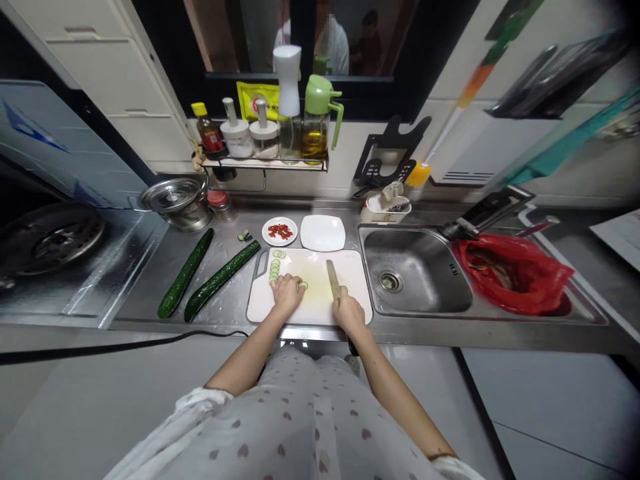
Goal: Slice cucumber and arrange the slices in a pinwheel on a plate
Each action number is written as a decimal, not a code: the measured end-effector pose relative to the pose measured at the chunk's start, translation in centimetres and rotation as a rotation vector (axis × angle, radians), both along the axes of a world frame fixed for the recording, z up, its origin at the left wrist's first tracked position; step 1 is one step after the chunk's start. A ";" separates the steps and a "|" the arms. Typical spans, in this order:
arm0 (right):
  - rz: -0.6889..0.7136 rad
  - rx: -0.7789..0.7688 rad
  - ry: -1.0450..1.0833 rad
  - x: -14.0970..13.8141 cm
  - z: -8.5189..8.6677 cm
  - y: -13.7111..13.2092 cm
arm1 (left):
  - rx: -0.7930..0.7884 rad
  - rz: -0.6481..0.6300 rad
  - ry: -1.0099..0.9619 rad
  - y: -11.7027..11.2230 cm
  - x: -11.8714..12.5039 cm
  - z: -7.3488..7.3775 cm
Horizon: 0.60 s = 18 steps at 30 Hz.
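A white cutting board [350, 267] lies on the steel counter in front of me. My left hand [287, 293] is curled over a short piece of cucumber [303, 285] on the board. A row of cucumber slices [274, 269] lies just beyond that hand. My right hand [349, 313] grips the handle of a knife [333, 278], whose blade rests on the board to the right of the cucumber piece, pointing away from me.
Two whole cucumbers [186, 272] [223, 280] lie left of the board. A small plate of red chilli [279, 231] and a bare white plate [323, 233] sit behind it. The sink [415, 280] is right, with a red bag [510, 272] beyond. A pot [175, 200] stands back left.
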State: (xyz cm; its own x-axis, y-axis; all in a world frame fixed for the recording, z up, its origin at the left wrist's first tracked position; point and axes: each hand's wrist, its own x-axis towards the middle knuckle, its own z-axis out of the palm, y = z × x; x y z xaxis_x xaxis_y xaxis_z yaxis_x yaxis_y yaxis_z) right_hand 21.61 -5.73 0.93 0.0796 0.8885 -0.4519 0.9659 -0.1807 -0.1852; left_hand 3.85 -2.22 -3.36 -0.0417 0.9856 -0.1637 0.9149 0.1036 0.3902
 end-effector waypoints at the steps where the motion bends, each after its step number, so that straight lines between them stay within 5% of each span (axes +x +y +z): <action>1: 0.001 -0.011 0.001 0.0 -0.1 0.2 | -0.005 -0.003 0.003 0.1 0.0 0.0; 10: 0.037 -0.063 -0.017 -0.1 -0.4 0.9 | -0.034 -0.010 -0.054 0.7 0.7 0.4; 18: 0.046 -0.070 -0.008 0.2 -0.8 1.2 | -0.076 0.087 -0.267 -1.6 -1.1 0.7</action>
